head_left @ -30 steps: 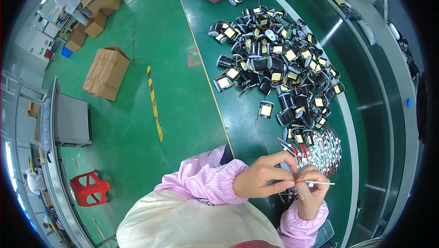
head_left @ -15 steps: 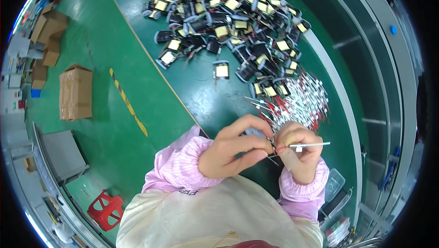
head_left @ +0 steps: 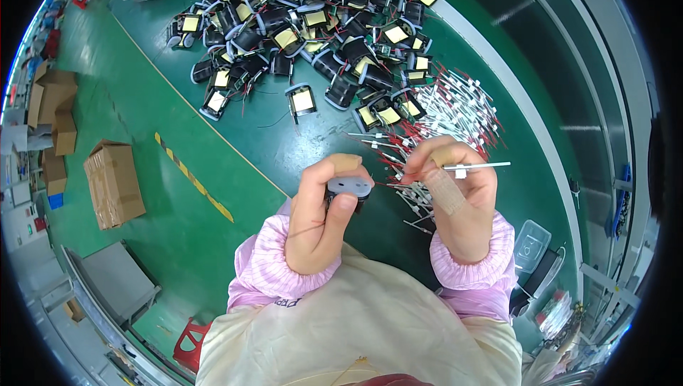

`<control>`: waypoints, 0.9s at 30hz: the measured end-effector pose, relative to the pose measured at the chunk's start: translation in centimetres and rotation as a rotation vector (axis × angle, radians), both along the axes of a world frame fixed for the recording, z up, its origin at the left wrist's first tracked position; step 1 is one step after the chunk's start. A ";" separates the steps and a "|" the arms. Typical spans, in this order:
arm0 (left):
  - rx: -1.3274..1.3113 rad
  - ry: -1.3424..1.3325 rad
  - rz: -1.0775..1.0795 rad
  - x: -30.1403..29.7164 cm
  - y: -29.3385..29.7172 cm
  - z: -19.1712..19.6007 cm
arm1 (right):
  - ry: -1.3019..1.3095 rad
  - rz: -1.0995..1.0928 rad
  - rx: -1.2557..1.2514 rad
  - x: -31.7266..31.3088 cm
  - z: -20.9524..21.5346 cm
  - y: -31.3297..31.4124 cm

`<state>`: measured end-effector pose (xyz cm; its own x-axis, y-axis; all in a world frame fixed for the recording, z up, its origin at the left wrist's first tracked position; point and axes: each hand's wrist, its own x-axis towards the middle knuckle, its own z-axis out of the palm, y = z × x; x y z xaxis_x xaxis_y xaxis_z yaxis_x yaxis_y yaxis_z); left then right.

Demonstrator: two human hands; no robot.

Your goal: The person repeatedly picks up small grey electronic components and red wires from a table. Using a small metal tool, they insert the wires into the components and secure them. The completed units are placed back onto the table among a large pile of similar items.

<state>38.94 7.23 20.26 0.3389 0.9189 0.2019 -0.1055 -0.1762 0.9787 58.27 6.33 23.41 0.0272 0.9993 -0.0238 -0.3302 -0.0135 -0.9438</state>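
Note:
My left hand (head_left: pixel 313 226) is closed around a small black module with a rounded grey end cap (head_left: pixel 350 187), cap facing up. A thin dark wire lies across the palm side of that hand. To its right, my right hand (head_left: pixel 466 204) pinches a thin white lead (head_left: pixel 491 165) that carries a small white tag. Red wire ends come out on the left side of the pinch, pointing toward the module, and a gap separates the two hands. Bandages cover parts of the right hand. Just beyond the right hand lies a heap of red-and-white leads (head_left: pixel 462 108).
Many black modules with yellow pads (head_left: pixel 313 19) are heaped across the far green table; one (head_left: pixel 302 99) lies apart. A clear plastic box (head_left: pixel 532 245) is near my right elbow. Leftward on the floor are a cardboard box (head_left: pixel 115 185), striped tape (head_left: pixel 192 178) and a red stool (head_left: pixel 191 343).
My hands have come apart, the left shifting left with the module turned cap-up. The right has risen slightly, keeping the white lead. The whole view has also shifted.

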 end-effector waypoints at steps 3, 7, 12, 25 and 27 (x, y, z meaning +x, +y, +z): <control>0.134 -0.008 0.024 0.3 0.4 0.3 | 0.054 -0.016 -0.034 -0.7 0.7 0.0; 0.261 0.037 0.045 0.5 0.3 0.3 | -0.038 0.016 0.031 -0.8 1.2 -0.3; 0.350 0.122 0.058 0.1 0.3 1.5 | -0.233 0.034 0.140 -1.3 2.3 -0.6; 0.483 0.030 0.140 0.7 0.3 0.4 | -0.472 0.013 0.333 -1.4 2.4 -1.4; 0.512 0.035 0.163 0.9 0.2 0.3 | -0.482 0.006 0.339 -1.5 2.4 -1.4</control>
<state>39.81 7.45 20.59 0.2148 0.7472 0.6289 -0.0055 -0.6430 0.7659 56.79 4.92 25.83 -0.0503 0.9492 0.3108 0.1359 0.3148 -0.9394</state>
